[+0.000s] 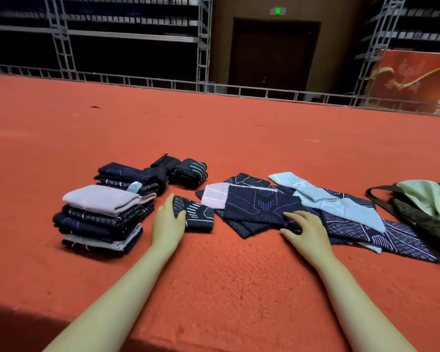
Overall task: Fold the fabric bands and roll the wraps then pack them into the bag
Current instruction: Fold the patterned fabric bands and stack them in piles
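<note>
Left hand [168, 219]: fingers straight, resting against a small folded navy band with white lines [197, 216], on the red carpet floor [214, 288].
Right hand [305, 228]: fingers spread flat, pressing the navy-and-purple patterned cloth [261, 205] atop the loose unfolded pile.
Done: tall folded stack [101, 221] at left.
Bag: olive fabric bag with pale lining [427, 207] at far right, well apart.
Risk: dragging the top cloth probably pulls its neighbours askew; nudging the folded band may open it.

Dim, flat indoor light, dark shadow at lower left, wide-angle bending at the edges, slightly soft focus throughout.
</note>
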Motion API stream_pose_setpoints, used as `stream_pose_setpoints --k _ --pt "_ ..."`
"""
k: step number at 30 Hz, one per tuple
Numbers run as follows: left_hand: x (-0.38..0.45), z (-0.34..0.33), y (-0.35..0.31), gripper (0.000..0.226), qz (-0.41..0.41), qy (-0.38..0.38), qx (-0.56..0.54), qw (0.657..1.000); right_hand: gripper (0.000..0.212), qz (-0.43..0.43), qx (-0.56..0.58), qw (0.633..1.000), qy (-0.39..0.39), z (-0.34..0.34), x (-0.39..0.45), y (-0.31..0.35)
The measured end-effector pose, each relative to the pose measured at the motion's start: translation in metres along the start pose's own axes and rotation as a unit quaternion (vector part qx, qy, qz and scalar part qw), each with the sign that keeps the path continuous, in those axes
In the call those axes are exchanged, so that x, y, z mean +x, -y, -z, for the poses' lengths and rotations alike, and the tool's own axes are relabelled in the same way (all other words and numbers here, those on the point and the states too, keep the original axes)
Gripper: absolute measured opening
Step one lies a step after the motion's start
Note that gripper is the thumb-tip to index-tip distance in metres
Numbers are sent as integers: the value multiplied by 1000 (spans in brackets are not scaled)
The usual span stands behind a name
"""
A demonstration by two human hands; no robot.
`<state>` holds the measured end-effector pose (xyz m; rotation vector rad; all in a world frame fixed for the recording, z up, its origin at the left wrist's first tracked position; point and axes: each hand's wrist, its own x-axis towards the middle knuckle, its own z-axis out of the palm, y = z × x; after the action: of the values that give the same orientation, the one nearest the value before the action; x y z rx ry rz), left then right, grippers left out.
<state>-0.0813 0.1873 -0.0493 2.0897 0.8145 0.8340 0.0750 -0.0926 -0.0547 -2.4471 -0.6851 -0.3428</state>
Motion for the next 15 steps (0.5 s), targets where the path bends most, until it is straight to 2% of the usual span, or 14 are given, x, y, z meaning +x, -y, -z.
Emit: stream_pose_setpoints --k 4,7,10,12,15 --pt "10 -7 4 50 -10 -15 30 999 37 9 48 999 6 3 2 -5" --pt "11 -12 6 42 -45 -50 99 993 38 15 45 999 5 1 7 -6" --pt "8 -20 2 36 -152 -71 151 974 42 19 41 999 20 1 10 -7" --pt "3 -28 -12 43 -221 -45 128 966 43 28 37 998 30 2 11 -6" --pt "-1 -47 -45 34 -260 58 71 961 32 34 6 999 5 0 11 -6"
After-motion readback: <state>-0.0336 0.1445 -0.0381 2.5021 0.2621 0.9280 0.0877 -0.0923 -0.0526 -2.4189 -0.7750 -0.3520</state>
